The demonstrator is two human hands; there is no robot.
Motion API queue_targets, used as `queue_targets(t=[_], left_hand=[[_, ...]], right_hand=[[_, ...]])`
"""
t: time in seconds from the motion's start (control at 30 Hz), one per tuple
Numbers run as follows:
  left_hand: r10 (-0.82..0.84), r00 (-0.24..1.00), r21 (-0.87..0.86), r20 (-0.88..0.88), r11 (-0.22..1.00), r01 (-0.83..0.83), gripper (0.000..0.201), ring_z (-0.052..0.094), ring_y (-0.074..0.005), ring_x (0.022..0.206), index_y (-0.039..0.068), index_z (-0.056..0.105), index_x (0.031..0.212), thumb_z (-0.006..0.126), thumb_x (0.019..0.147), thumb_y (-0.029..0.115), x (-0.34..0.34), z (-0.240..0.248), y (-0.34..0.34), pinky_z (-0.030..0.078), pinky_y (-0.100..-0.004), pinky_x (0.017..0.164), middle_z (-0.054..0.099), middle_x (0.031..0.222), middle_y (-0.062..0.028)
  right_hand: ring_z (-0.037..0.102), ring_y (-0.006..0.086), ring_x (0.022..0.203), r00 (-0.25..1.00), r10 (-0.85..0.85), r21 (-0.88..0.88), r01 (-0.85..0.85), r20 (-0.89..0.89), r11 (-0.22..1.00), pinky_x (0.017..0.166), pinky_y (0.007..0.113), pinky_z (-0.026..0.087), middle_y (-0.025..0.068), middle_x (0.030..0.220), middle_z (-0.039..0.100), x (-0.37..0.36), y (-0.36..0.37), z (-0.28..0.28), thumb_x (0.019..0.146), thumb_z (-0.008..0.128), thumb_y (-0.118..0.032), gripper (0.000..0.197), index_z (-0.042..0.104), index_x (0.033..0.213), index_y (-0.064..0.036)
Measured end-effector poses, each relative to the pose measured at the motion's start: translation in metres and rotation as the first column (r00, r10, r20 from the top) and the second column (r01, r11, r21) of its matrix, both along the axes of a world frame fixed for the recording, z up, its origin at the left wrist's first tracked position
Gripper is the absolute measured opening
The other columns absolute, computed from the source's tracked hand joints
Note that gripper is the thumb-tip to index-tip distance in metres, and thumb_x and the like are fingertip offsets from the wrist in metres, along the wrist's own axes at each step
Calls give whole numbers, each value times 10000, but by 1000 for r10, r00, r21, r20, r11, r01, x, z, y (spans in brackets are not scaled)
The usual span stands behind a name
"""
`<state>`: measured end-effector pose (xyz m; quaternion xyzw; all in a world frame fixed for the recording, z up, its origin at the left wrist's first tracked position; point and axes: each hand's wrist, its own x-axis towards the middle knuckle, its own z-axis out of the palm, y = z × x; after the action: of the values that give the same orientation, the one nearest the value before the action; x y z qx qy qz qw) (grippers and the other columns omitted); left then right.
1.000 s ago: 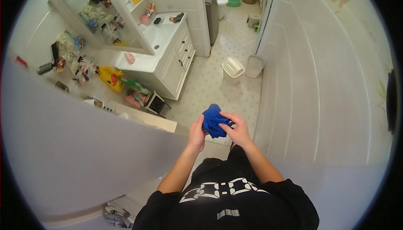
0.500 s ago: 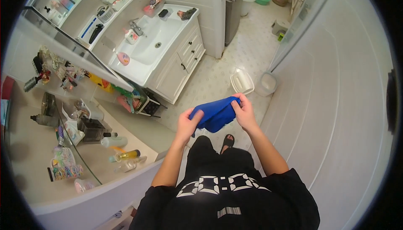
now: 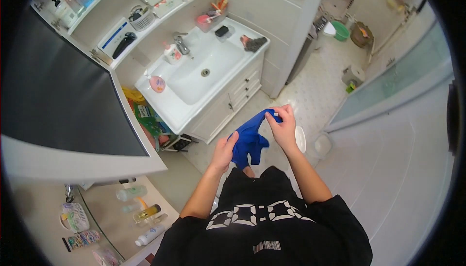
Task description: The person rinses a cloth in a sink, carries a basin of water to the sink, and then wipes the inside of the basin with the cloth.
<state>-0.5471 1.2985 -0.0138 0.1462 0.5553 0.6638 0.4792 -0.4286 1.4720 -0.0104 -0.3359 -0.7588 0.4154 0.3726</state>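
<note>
Between my hands hangs a piece of blue fabric (image 3: 248, 142), perhaps a small garment, stretched along its upper edge and drooping in loose folds. My left hand (image 3: 224, 153) is closed on its left end, thumb on top. At the upper right corner, my right hand (image 3: 283, 123) pinches the edge, where a small white tag shows by the fingers. The fabric is in the air in front of my black trousers (image 3: 255, 188), and one foot partly shows below it.
A white washbasin cabinet (image 3: 228, 106) stands ahead left, with soap bottles by the tap. An open mirror door (image 3: 73, 96) juts out at left above a shelf (image 3: 160, 203) of bottles. White tubs (image 3: 323, 143) sit on the floor beyond my right hand.
The view has shifted, with the washbasin and mirror door now larger. The blue fabric hangs lower and looser, and its white tag has come into sight. Both hands still hold it.
</note>
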Motion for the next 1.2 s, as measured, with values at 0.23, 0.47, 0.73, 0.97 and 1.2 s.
queue_targets(t=[0.23, 0.47, 0.73, 0.97, 1.2], left_hand=[[351, 925, 48, 143, 931, -361, 459, 591, -97, 774, -11, 651, 1039, 425, 1020, 387, -78, 41, 75, 460, -245, 690, 669, 915, -41], [518, 854, 26, 38, 854, -519, 451, 613, -112, 879, -1, 630, 1089, 398, 1027, 381, -171, 17, 113, 487, -267, 722, 673, 1002, -63], [853, 521, 23, 2, 521, -853, 565, 543, -196, 1114, 37, 557, 1250, 367, 1008, 511, -251, 2, 134, 387, -409, 1003, 612, 1208, -86], [803, 456, 90, 384, 459, -884, 589, 417, -281, 1258, 178, 351, 1408, 375, 977, 579, -298, -31, 153, 306, -556, 1044, 426, 1403, -23], [582, 454, 145, 674, 498, -855, 493, 500, -337, 1216, 165, 502, 1286, 347, 994, 531, -343, -84, 170, 272, -616, 1084, 599, 1251, -27]], right_hand=[[596, 171, 960, 827, 534, -290, -561, -173, 775, 862, 305, 477, 92, 1048, 644, -105, 49, -1, 851, 707, -174, 602, 472, 1403, -126], [631, 169, 888, 746, 646, -224, -665, -161, 712, 815, 301, 494, 111, 980, 683, -221, 126, -6, 844, 706, -102, 421, 610, 1253, -80], [633, 268, 777, 773, 635, 46, -633, -25, 773, 718, 335, 496, 114, 863, 650, -324, 230, -26, 870, 586, 10, 137, 657, 980, -33], [599, 285, 892, 782, 616, 0, -619, 93, 786, 821, 358, 462, 115, 909, 643, -391, 260, -66, 876, 559, 2, 109, 638, 939, -37], [602, 305, 946, 714, 659, 35, -684, 238, 729, 856, 385, 473, 133, 1030, 622, -443, 243, -89, 868, 604, -102, 242, 628, 1106, -65]])
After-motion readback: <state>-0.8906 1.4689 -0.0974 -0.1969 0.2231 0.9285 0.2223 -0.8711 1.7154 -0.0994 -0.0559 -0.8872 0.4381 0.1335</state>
